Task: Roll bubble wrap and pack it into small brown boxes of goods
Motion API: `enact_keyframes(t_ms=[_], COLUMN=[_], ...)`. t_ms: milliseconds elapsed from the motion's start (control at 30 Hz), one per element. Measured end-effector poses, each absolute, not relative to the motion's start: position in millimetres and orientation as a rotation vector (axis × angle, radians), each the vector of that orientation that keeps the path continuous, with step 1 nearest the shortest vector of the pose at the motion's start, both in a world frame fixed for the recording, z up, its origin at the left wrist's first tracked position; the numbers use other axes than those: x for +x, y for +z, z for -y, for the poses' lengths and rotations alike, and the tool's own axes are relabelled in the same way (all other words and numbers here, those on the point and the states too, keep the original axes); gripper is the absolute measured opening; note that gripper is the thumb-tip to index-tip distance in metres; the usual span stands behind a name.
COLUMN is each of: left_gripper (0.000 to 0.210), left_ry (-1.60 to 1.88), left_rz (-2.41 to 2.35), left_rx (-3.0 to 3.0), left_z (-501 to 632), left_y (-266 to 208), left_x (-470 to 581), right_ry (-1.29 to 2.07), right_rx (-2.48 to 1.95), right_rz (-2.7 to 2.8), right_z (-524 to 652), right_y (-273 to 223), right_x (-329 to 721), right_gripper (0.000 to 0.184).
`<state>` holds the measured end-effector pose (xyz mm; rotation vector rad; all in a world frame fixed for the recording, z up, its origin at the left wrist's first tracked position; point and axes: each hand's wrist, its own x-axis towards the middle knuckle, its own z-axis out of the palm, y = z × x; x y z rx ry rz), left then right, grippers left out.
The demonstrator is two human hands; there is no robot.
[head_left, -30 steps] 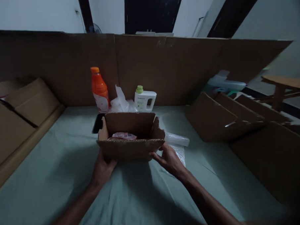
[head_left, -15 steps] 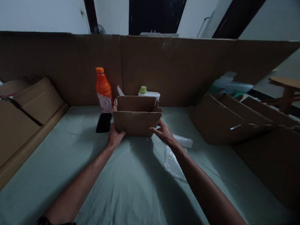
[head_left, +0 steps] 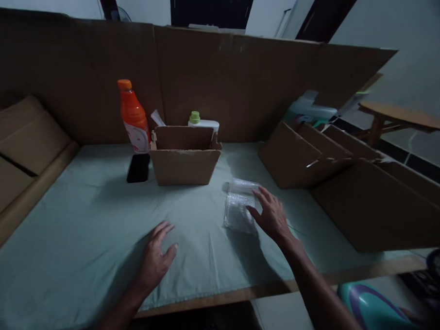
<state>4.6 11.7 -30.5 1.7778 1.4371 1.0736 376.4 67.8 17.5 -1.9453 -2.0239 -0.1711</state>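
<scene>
The right hand (head_left: 274,217), digits spread wide, was at the bubble wrap (head_left: 237,210); the left hand (head_left: 154,260), loosely parted, was above the worktop (head_left: 198,242).

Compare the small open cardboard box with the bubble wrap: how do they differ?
The cardboard box is brown and opaque, whereas the bubble wrap is see-through and shiny. The cardboard box stands upright; the bubble wrap lies low. The cardboard box is larger, the bubble wrap smaller. Both rest on the pale green cloth.
</scene>
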Motion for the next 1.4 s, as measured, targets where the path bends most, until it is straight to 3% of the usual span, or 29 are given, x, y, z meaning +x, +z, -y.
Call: enact_keyframes(t_ms=[100, 233, 333, 467, 533, 633, 733, 800, 900, 1000, 1067, 1200, 1400], left_gripper=[0.041, 0.047, 0.069, 0.102, 0.090, 0.047, 0.041, 0.049, 0.051, 0.049, 0.051, 0.047, 0.042], left_ry=[1.039, 1.025, 1.046, 0.955, 0.853, 0.698, 0.662, 0.647, 0.594, 0.583, 0.599, 0.511, 0.444], left_rz=[-1.377, -1.322, -1.328, -1.167, -1.011, -0.896, -0.955, -1.082, -1.310, -1.387, -1.431, -1.607, -1.665], left_rx=[1.817, 1.840, 1.763, 1.631, 1.564, 1.409, 1.257, 1.235, 1.302, 1.362, 1.395, 1.540, 1.630], left_z=[-4, -3, -11, -24, -25, -21, -24, -32, -42, -45, -43, -39, -39], left_y=[-25, -14, 7, 40, 48, 44, 31, 26, 26, 27, 25, 18, 15], left_x=[24, 28, 22, 25, 29, 21, -11, -38, -68, -76, -73, -65, -62], right_ry=[-0.188, -0.096, 0.078, 0.627, 0.863, 1.180, 1.295, 1.166, 0.665, 0.263, 0.229, 0.260, -0.091], right_rx=[-2.048, -1.997, -1.805, -1.413, -1.285, -1.198, -1.293, -1.463, -1.656, -1.479, -1.245, -1.039, -1.783], right_rz=[2.019, 2.112, 2.164, 2.017, 1.837, 1.468, 1.275, 1.312, 1.519, 1.828, 2.104, 2.612, 2.336], right_z=[-108, -124, -93, -42, -30, -30, -41, -44, -35, -10, 3, -6, -43], right_y=[32, 62, 89, 133, 147, 141, 107, 77, 43, 29, 24, 7, -6], right_x=[365, 346, 323, 289, 278, 272, 281, 290, 292, 260, 222, 176, 268], right_gripper=[0.049, 0.019, 0.026, 0.032, 0.036, 0.048, 0.054, 0.054, 0.043, 0.025, 0.024, 0.040, 0.038])
